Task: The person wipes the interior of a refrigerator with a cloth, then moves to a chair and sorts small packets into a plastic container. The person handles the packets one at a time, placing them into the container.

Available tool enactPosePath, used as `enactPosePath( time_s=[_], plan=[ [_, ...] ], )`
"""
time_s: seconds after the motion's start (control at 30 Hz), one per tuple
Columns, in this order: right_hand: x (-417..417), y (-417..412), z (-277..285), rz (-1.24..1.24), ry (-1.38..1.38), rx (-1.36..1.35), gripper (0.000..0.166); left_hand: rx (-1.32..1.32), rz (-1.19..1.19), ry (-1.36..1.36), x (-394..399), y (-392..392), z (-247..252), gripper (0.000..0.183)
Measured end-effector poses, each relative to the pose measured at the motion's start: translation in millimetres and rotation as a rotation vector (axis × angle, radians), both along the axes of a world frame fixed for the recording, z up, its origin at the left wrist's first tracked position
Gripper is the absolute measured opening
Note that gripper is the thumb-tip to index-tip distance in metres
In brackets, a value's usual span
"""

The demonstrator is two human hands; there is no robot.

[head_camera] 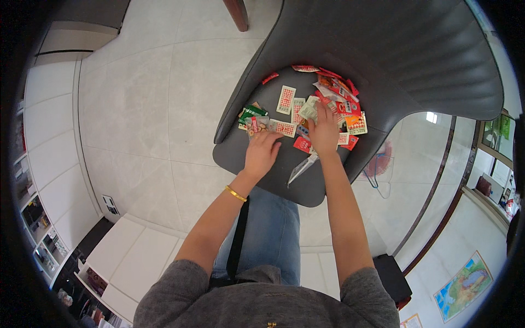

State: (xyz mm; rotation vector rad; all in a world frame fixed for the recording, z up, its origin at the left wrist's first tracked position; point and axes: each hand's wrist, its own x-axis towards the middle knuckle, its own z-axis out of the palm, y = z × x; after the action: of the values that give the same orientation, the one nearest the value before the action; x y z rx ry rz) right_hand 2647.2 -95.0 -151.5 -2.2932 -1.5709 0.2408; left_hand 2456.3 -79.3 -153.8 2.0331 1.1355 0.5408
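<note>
Small packets lie spread over the seat of a dark leather chair. My left hand is at a clear packet of nuts or similar snacks; whether its fingers grip the packet cannot be told. Green packets are just beyond it. A red-and-cream packet lies flat between the hands, further back. My right hand reaches into the heap with its fingertips on a cream packet; its grip is unclear. Red packets pile up to its right. A clear plastic sleeve lies near the seat's front edge.
The chair's backrest curves around the far and right sides. A wooden leg stands beyond it on the tiled floor. Blue hangers and a pink round thing are at the right. White cabinets stand at lower left.
</note>
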Motion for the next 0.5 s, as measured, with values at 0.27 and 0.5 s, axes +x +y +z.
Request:
enactPosePath(
  time_s=[0.27, 0.5],
  plan=[
    [25, -8, -2, -0.129, 0.080, -0.162, 0.039, 0.177, -0.233, 0.357, 46, 20, -17, 0.032],
    [33, -38, 9, -0.541, 0.922, 0.117, 0.027, 0.085, -0.028, 0.053, 41, 35, -4, 0.019]
  ],
)
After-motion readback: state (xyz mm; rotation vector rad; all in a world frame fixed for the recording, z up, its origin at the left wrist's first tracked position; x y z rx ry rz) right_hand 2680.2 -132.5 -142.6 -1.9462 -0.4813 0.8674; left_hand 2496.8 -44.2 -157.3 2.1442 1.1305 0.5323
